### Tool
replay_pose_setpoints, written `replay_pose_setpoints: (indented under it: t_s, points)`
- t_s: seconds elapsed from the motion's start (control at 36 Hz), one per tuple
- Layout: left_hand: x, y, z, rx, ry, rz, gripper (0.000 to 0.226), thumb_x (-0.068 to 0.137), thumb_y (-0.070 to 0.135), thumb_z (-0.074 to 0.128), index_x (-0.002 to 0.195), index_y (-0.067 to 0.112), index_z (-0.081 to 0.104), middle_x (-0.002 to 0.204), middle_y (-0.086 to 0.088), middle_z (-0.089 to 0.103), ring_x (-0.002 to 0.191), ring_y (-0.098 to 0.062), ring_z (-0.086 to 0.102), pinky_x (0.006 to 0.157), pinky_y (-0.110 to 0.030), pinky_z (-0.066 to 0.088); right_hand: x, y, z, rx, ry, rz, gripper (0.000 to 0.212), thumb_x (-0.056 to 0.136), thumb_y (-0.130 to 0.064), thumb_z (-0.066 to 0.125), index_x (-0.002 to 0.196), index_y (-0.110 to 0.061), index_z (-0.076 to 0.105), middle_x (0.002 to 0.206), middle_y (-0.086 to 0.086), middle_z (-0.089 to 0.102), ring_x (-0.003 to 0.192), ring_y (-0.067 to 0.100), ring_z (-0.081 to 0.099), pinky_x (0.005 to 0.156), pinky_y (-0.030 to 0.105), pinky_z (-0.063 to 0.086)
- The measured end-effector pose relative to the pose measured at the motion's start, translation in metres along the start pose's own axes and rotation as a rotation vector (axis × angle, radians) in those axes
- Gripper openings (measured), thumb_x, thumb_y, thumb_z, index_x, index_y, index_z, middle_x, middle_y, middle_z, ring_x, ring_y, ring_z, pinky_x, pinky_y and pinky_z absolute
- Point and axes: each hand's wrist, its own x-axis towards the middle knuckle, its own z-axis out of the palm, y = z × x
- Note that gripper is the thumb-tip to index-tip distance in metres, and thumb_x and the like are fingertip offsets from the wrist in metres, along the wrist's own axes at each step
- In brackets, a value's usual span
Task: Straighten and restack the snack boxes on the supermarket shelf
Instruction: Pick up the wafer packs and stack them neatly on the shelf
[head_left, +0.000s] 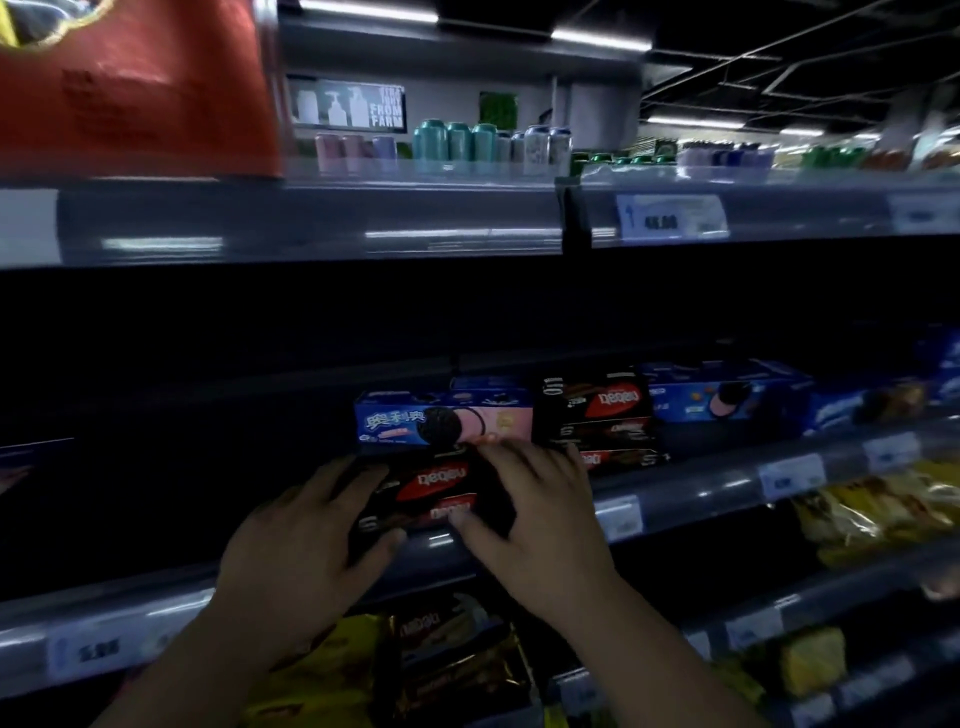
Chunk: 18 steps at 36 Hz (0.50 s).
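Yellow snack packets (332, 670) lay nearest, on lower shelf. Above, left hand (306, 540) and right hand (535, 504) flanked black wafer boxes (434, 491) at shelf lip (701, 488), fingers spread and pressed on stack ends, thumbs under front edge. Blue-pink cookie box (441, 421) sat on that stack; second black stack (592, 415) stood just right, more blue boxes (727, 400) beyond. Risk judged: uneven push could tip cookie box off, or drag bottom box over lip.
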Motion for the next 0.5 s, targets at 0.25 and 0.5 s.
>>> replay_pose_setpoints:
  t_s: [0.25, 0.5]
  points:
    - [0.0, 0.0, -0.004, -0.014, -0.047, -0.014, 0.069, 0.084, 0.076, 0.027, 0.134, 0.036, 0.053, 0.134, 0.003, 0.056, 0.096, -0.019, 0.068, 0.064, -0.029, 0.055, 0.015, 0.065, -0.024, -0.295, 0.088, 0.358, 0.071, 0.072, -0.069, 0.053, 0.129, -0.026, 0.056, 0.13, 0.012, 0.054, 0.124, 0.038, 0.042, 0.11, 0.063, 0.021]
    - [0.01, 0.015, -0.005, -0.174, -0.067, 0.035, 0.077, 0.079, 0.08, 0.023, 0.139, 0.039, 0.048, 0.14, 0.012, 0.046, 0.114, -0.011, 0.055, 0.082, -0.028, 0.052, 0.036, 0.067, -0.024, -0.295, -0.043, 0.585, 0.094, 0.064, -0.081, 0.059, 0.13, -0.019, 0.034, 0.143, 0.016, 0.031, 0.129, 0.041, 0.038, 0.112, 0.065, 0.007]
